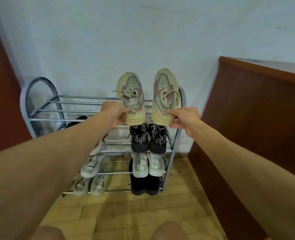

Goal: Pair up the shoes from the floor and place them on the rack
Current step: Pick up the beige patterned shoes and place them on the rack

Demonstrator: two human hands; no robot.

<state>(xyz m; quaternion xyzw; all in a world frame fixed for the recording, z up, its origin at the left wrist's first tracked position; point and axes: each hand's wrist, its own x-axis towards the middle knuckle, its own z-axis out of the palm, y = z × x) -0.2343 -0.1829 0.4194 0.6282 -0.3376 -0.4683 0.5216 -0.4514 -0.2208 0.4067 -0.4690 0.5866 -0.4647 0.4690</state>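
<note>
Hands out in front of me, each gripping one beige sneaker by its heel: my left hand [112, 113] has the left sneaker [131, 97], my right hand [184, 118] the right sneaker [165, 96]. I see both shoes side by side over the rack [44, 101] top tier, toes toward the wall [108, 40], black pair [148, 139] below.

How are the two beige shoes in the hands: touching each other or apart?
Apart. The head view shows a gap between the left beige shoe and the right beige shoe from heel to toe; the rack bars show through it.
</note>
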